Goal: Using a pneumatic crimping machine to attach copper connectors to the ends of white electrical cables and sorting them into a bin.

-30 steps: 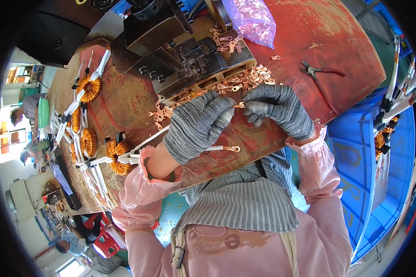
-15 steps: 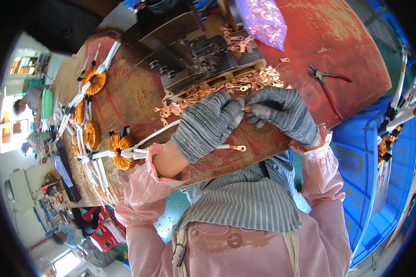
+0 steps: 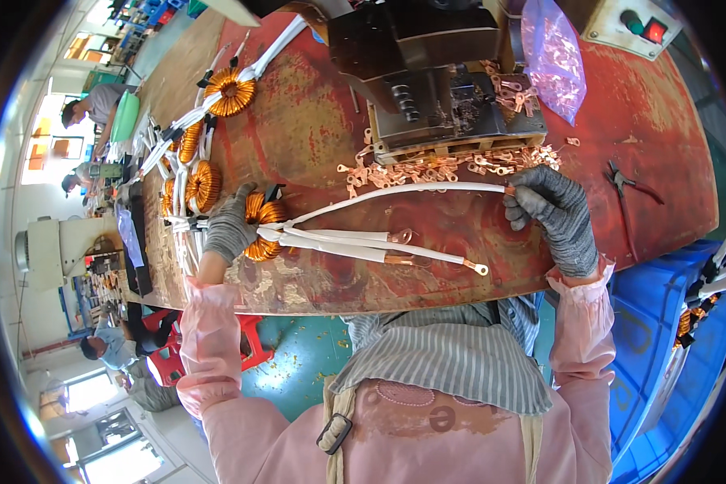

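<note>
l hand point(image 3: 231, 227) clamped on copper-wound toroid point(image 3: 266, 213), hands well apart; white sleeved lead point(image 3: 395, 190) spans betw them, copper tip point(image 3: 509, 190) pinched in r hand point(image 3: 552, 216) — best hold toroid steady w/o tugging lead & tip straight.

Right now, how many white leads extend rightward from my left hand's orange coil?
4: one white lead at your gray gloved right hand; two thick, one thin below; others may hide.

Copper coil point(image 3: 264, 211) and white lead's tip point(image 3: 508, 190) partly covered by gloved hands point(image 3: 231, 229), black press point(image 3: 427, 39) cut off above.
</note>
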Motion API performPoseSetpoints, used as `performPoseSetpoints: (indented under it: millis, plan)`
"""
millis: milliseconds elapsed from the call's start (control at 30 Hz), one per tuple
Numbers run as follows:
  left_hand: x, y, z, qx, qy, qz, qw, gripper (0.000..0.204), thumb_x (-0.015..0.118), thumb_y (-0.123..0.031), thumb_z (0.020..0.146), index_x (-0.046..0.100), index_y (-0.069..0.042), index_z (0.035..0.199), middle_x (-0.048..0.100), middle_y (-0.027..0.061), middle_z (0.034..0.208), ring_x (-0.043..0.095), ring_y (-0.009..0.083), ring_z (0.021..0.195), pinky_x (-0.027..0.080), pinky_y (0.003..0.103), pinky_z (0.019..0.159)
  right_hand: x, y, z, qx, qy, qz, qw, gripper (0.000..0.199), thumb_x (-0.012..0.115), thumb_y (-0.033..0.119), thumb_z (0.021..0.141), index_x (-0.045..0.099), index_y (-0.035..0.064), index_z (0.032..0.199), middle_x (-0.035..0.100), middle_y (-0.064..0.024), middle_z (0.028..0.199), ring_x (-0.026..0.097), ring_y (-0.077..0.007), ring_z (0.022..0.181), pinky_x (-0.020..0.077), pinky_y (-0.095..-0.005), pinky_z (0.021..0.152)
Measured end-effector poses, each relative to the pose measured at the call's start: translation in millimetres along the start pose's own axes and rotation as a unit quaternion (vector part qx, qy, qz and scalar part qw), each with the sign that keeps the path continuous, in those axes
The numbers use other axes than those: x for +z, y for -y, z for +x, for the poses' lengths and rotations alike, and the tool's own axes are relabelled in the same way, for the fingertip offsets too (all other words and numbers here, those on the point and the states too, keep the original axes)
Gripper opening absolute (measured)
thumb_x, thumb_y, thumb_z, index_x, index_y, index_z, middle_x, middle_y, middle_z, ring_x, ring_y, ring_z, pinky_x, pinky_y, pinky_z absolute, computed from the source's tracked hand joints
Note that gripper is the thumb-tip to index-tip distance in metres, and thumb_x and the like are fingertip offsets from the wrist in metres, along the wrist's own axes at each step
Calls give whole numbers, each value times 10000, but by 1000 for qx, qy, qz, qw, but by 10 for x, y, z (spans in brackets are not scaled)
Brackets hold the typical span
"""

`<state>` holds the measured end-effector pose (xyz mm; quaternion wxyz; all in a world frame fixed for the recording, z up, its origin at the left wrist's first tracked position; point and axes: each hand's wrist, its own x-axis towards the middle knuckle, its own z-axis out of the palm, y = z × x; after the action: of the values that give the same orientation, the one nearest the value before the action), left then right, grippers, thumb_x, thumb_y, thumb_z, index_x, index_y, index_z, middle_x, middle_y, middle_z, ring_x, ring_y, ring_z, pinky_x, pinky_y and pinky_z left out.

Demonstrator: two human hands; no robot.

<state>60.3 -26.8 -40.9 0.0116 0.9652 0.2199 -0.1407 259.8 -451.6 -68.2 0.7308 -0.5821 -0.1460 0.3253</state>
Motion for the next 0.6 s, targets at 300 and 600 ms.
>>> performPoseSetpoints:
  millis: [300,600]
  plan:
    - [-405,-169,-739,-9,-189,71,979,667,670,-33,526,478,-82,1163,542,177,1126,545,344,1008,454,400,847,-30,189,29,-4,16,-10,1000,182,581,141,854,572,-14,950,604,-78,790,593,-129,692,491,-244,592]
    - [-222,364,-516,-47,-21,47,998,545,690,-43,622,512,-82,1136,543,127,1151,524,307,1052,411,366,911,586,137,550,-88,127,-24,988,118,564,71,860,551,-8,946,606,-70,755,593,-111,660,500,-233,589]
